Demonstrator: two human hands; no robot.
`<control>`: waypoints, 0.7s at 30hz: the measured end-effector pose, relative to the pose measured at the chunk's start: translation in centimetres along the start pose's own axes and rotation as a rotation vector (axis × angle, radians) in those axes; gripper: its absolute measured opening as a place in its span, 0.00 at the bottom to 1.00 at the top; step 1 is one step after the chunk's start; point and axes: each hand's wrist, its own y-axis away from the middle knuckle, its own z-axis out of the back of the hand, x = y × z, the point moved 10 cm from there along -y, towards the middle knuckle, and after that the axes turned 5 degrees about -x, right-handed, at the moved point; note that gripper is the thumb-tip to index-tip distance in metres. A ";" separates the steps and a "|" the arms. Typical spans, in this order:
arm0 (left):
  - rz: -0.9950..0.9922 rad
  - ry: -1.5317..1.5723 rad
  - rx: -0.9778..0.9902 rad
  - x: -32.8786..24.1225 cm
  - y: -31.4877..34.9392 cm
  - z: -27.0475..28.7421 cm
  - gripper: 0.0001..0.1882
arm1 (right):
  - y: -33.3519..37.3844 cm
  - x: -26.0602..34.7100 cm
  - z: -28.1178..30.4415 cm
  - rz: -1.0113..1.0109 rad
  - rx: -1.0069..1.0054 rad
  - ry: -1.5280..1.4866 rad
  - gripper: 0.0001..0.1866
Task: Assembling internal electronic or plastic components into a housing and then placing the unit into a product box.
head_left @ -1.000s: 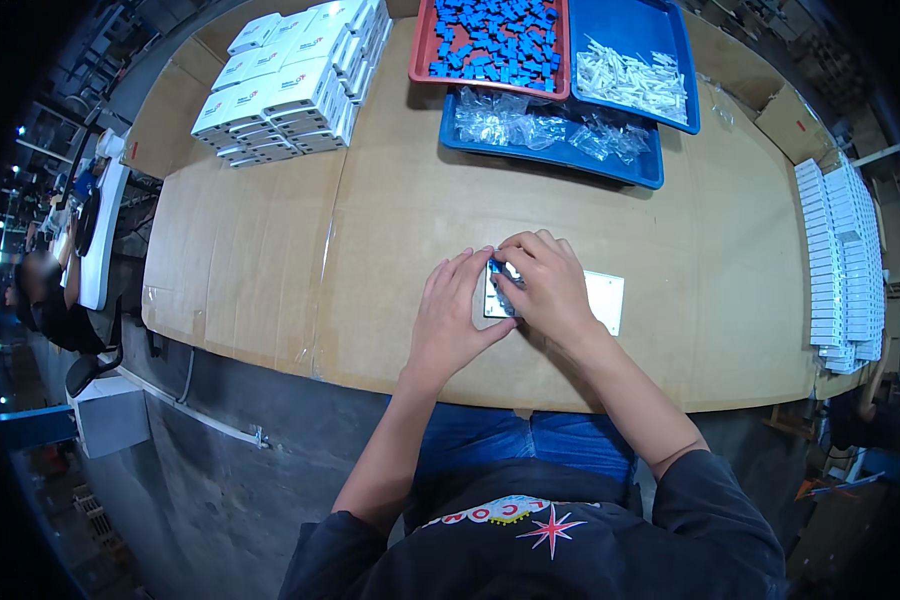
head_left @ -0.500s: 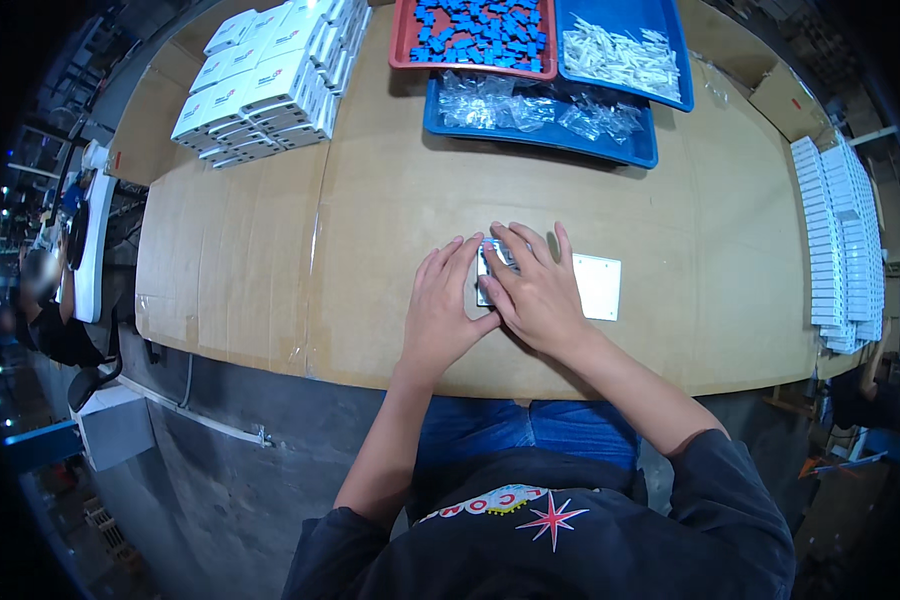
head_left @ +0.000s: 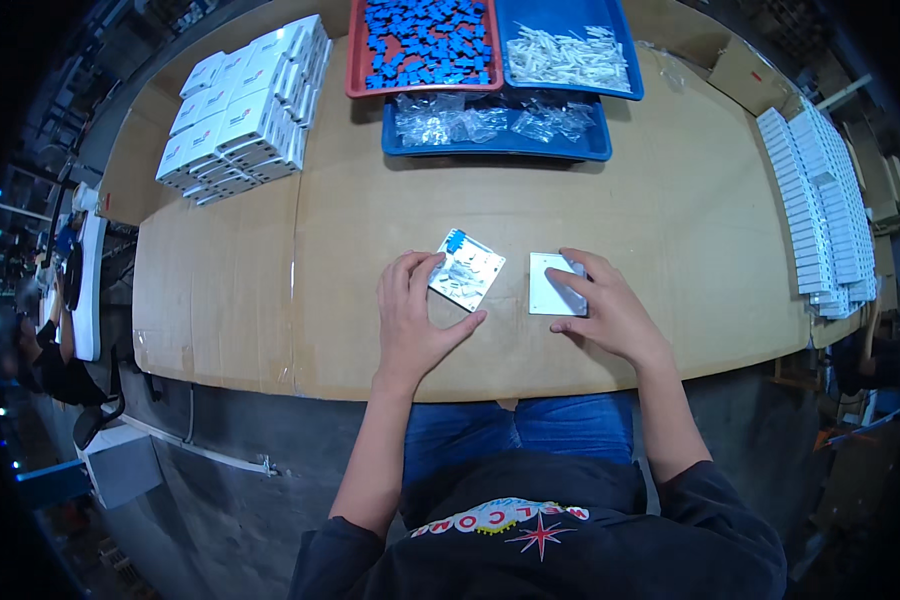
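A shallow white square box [head_left: 483, 262], tilted to one side, holds a small blue part [head_left: 456, 241] at its upper corner and a clear bag of small white pieces [head_left: 460, 272]. My left hand [head_left: 410, 305] grips it between the fingers on its left edge and the thumb at its lower corner. To its right, a flat white square cover [head_left: 547, 290] lies on the cardboard. My right hand [head_left: 615, 310] has its fingers over the cover's right side and its thumb at the lower edge; those fingers hide part of it.
Beyond my hands stand a red tray [head_left: 354, 60] of blue parts, a blue tray [head_left: 630, 82] of white pieces and a lower blue tray [head_left: 500, 150] of clear bags. White boxes [head_left: 240, 115] are stacked left, white stacks [head_left: 820, 210] right. Cardboard [head_left: 420, 205] covers the table.
My right hand has moved off the box and over to the white cover on the right. The box, held by my left hand, now shows and sits turned. The whole view has shifted slightly.
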 end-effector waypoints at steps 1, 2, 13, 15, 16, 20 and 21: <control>-0.015 -0.008 0.029 -0.3 -0.1 -0.2 0.42 | 0.2 -0.3 -0.2 -0.016 0.025 0.012 0.31; -0.021 -0.011 0.031 -0.3 0.0 -0.3 0.42 | 0.3 -0.5 -0.5 -0.028 0.052 0.022 0.31; 0.079 0.303 -0.030 -0.2 1.3 0.5 0.45 | -1.3 -2.5 1.9 -0.292 -0.080 -0.360 0.14; 0.159 0.559 -0.096 0.2 2.1 0.5 0.46 | -1.5 -3.7 1.8 -0.316 -0.123 -0.167 0.14; 0.242 0.817 -0.162 0.9 2.5 0.4 0.47 | -1.5 -4.0 1.3 -0.315 -0.124 -0.169 0.14; 0.558 1.337 -0.353 0.5 3.4 0.7 0.44 | -0.7 -0.7 2.1 -0.047 -0.307 0.067 0.24; 0.594 1.300 -0.404 0.5 3.5 0.8 0.41 | -0.5 0.5 1.5 0.027 -0.273 0.106 0.30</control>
